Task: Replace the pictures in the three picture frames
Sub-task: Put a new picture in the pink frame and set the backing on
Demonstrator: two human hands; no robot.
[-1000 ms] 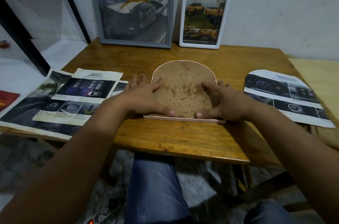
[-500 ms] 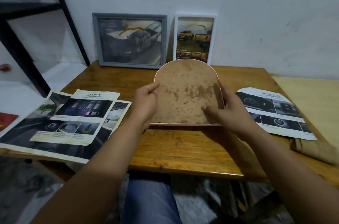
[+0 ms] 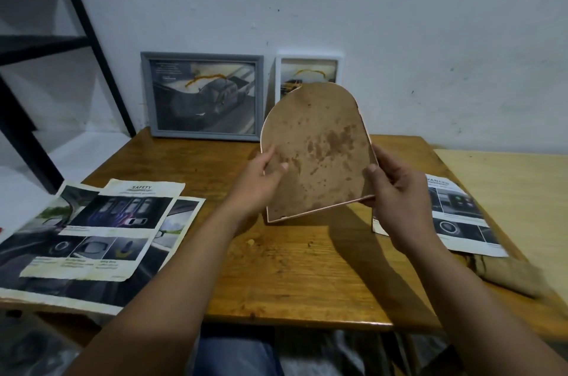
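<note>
Lifted off the desk (image 3: 292,277) since a second ago, the arched frame (image 3: 316,154) now tilts upright, back toward the person, both hands' grip on its sides: left hand (image 3: 261,182), right hand (image 3: 396,191), probably to open it. Beyond, two frames lean against the wall.

Three picture frames (image 3: 316,154), three printed sheets (image 3: 101,231), one table (image 3: 307,283).

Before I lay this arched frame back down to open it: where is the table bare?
Bare wood lies under the arched frame, between the printed sheets on the left and the brochure on the right, forward to the table's near edge. Both sides are crowded.
</note>
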